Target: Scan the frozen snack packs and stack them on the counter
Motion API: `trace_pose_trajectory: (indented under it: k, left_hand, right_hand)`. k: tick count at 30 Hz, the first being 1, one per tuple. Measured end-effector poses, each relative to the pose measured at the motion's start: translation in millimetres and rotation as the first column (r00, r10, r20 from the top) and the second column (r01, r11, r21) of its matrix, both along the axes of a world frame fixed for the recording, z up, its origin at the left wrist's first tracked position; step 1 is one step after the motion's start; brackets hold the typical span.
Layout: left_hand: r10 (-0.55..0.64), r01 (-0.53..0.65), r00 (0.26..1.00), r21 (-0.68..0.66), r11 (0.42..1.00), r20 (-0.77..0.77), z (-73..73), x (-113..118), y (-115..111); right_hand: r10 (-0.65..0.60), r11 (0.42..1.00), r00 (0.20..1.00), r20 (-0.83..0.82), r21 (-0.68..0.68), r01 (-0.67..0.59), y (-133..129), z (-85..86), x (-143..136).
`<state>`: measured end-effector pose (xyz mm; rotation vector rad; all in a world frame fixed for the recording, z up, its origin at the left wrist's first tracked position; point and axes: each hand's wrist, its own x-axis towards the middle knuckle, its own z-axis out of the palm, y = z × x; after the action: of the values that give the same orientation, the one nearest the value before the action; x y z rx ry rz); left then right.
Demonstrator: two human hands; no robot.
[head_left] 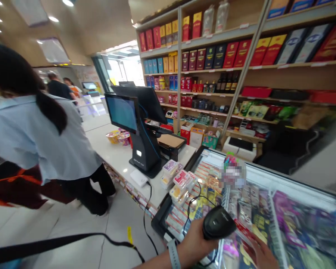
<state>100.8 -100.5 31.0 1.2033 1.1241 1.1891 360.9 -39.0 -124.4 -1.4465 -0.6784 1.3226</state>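
My left hand [194, 241], wearing a light watch strap on the wrist, is wrapped round a black handheld barcode scanner [218, 223]. The scanner's rounded head is beside a clear plastic pack with a red label [245, 232], which my right hand [261, 253] grips at the lower right. Part of that pack is hidden by the fingers and the scanner. Just beyond my hands, several small plastic food packs [182, 180] are stacked on the edge of the glass-topped display case [294, 182]. From the scanner's area a black cable [189, 209] loops over the glass.
A black double-screen checkout terminal [142, 149] stands on the white counter [96, 136], near a small white box [139, 178] and instant-noodle bowls [119, 137]. Shelves [212, 71] of boxed goods line the back. A person in a light blue shirt [42, 138] stands at the left.
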Motion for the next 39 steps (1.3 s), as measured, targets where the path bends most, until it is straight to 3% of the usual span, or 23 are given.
trace_pose_trajectory:
  k: [5,9,12,14,17,20,27,39]
  left_hand:
    - [0.059,-0.065,0.987,-0.037,0.997,-0.147,0.8,-3.8,2.3]
    - [0.070,-0.074,0.973,-0.011,0.997,-0.220,0.0,-10.6,10.7]
    - [0.072,-0.073,0.966,0.004,0.997,-0.250,0.0,-15.8,18.5]
    - [0.078,-0.078,0.955,0.010,0.997,-0.287,0.3,-19.1,22.8]
    - [0.073,-0.073,0.951,0.011,0.997,-0.301,0.6,-23.2,27.3]
    - [0.047,-0.054,0.945,-0.014,0.998,-0.324,0.4,-25.3,31.1]
    - [-0.004,-0.006,0.927,-0.026,1.000,-0.374,-0.3,-22.7,38.8]
    - [-0.086,0.080,0.894,-0.032,0.996,-0.440,4.9,-11.2,47.4]
  right_hand:
    - [0.018,0.994,0.997,0.071,-0.105,-0.011,-11.0,17.5,-11.2]
    - [0.059,0.998,0.979,0.196,-0.049,-0.050,-18.9,18.7,-13.2]
    - [0.047,0.996,0.932,0.361,-0.086,-0.017,-21.7,16.2,-11.0]
    - [0.076,0.993,0.853,0.517,-0.114,-0.019,-22.9,15.0,-7.0]
    - [0.105,0.993,0.642,0.759,-0.111,-0.031,-24.0,14.6,1.0]
    - [0.079,0.997,0.520,0.850,-0.065,-0.045,-23.6,15.3,7.3]
    - [0.069,0.998,0.690,0.720,-0.059,-0.038,-13.0,25.8,10.4]
    - [-0.083,0.985,0.822,0.564,0.173,-0.019,19.7,72.2,14.6]
